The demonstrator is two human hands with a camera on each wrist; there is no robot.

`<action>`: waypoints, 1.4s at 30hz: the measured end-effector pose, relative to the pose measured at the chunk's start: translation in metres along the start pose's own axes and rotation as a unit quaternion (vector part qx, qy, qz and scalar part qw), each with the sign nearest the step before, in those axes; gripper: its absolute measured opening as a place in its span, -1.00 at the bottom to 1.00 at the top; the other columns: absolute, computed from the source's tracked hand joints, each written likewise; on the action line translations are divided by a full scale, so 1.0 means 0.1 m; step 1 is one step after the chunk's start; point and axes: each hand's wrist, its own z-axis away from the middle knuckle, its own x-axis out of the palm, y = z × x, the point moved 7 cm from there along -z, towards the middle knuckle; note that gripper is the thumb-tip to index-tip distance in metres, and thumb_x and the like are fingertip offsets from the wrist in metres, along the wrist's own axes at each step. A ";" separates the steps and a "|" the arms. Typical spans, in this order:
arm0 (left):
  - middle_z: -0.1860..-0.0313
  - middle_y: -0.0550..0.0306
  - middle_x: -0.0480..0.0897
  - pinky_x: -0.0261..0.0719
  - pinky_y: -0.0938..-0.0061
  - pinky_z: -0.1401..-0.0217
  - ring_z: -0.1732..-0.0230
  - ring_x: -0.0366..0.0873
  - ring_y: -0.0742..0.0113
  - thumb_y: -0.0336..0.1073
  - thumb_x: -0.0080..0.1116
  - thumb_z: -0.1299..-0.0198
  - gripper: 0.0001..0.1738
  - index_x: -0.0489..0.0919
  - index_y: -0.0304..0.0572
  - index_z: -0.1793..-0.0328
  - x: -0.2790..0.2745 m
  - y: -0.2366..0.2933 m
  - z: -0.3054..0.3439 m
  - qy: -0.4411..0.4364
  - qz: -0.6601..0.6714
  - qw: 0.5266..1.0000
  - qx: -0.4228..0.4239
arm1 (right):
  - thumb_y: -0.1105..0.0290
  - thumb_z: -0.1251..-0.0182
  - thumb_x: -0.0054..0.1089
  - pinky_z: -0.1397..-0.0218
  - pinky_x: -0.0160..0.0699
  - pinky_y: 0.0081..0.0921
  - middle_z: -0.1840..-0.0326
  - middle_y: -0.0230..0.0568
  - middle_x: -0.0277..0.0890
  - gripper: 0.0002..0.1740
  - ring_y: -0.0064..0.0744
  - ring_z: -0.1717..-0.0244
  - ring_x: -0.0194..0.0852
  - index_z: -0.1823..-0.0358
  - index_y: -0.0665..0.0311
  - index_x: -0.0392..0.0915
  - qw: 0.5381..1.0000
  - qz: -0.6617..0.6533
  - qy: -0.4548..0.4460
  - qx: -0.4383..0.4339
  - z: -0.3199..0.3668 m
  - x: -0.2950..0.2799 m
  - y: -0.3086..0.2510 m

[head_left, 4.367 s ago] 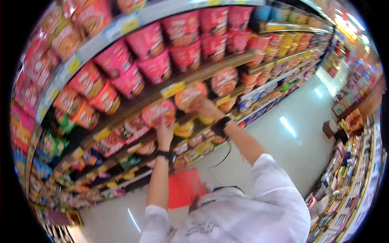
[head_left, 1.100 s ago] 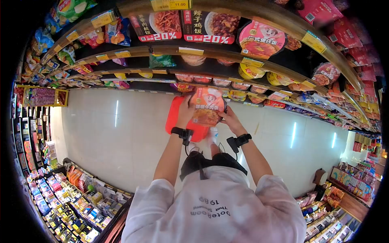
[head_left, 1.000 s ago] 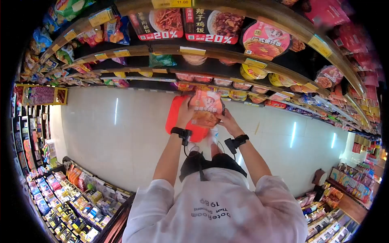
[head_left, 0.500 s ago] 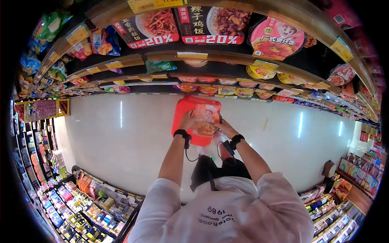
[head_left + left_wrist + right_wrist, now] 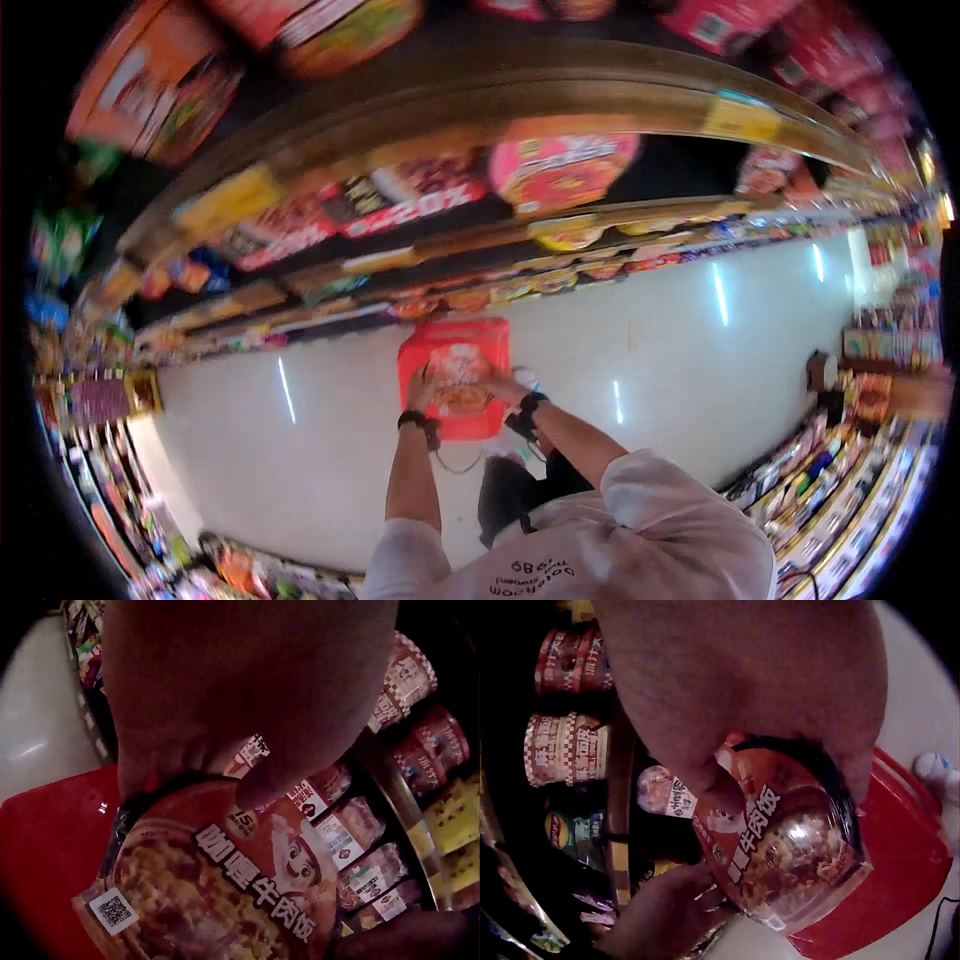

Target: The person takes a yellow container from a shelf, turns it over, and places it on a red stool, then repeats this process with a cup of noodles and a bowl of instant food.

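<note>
— About the rice bowl (image 5: 458, 372): placed where?

— Centre of the head view, a little below the middle, printed lid up, over the red basket (image 5: 455, 330). Resting on the basket floor or just above it: impossible to tell.

— Gripped how?

— From both sides. On the bowl's left edge by the left hand (image 5: 422, 385), fingers curled over the rim, thumb laid across the lid beside the print. On the right edge by the right hand (image 5: 500, 382), fingers wrapped round the black rim, thumb pressed on the clear film.

— Best way to handle it, then?

— Lower straight down, lid level, both sides at one pace. Aim for the basket's middle, away from its walls. Let go only once seated flat, thumbs first, to spare the film.

— Anything nearby to mind?

— Only the shelves (image 5: 520, 100) across the top of the frame, well apart from the hands, and the pale floor (image 5: 650, 330) around the basket. Probably nothing close enough to catch.
</note>
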 end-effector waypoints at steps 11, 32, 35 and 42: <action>-0.22 -0.25 0.59 0.53 0.23 -0.24 -0.20 0.58 0.01 -0.26 0.22 -0.19 -0.33 0.40 -0.30 -0.44 0.08 -0.10 -0.11 -0.069 -0.011 0.996 -0.050 | 0.24 -0.40 0.24 -0.12 0.54 -0.38 -0.08 -0.18 0.60 -0.39 -0.37 -0.01 0.58 -0.39 0.32 0.30 0.994 0.108 0.032 0.017 0.20 0.00 -0.14; -0.56 -0.22 0.08 0.20 0.07 -0.56 -0.50 0.17 -0.11 -0.59 0.14 -0.19 -0.12 0.04 -0.09 -0.62 0.33 1.30 1.75 -0.096 0.277 0.927 0.234 | 0.22 -0.53 0.01 -0.34 0.44 -0.45 -0.25 -0.20 0.56 -0.55 -0.43 -0.27 0.48 -0.29 0.35 0.51 0.955 0.098 0.031 -0.277 2.01 -0.14 -0.90; -0.41 -0.09 0.29 0.43 0.32 -0.34 -0.35 0.38 0.09 -0.60 0.08 -0.24 -0.24 0.14 -0.18 -0.57 0.12 2.21 2.45 -0.109 0.243 0.926 0.269 | 0.24 -0.53 0.03 -0.39 0.42 -0.44 -0.26 -0.19 0.56 -0.53 -0.39 -0.32 0.46 -0.32 0.39 0.48 0.966 -0.037 -0.007 -0.254 2.43 0.12 -0.97; -0.42 -0.07 0.22 0.52 0.36 -0.24 -0.35 0.45 0.08 -0.60 0.12 -0.21 -0.21 0.07 -0.29 -0.55 0.22 2.64 2.68 -0.041 0.137 0.901 0.409 | 0.33 -0.49 0.04 -0.37 0.41 -0.43 -0.20 -0.18 0.61 -0.61 -0.39 -0.26 0.50 -0.21 0.39 0.57 0.950 -0.030 0.035 -0.310 3.07 0.06 -1.17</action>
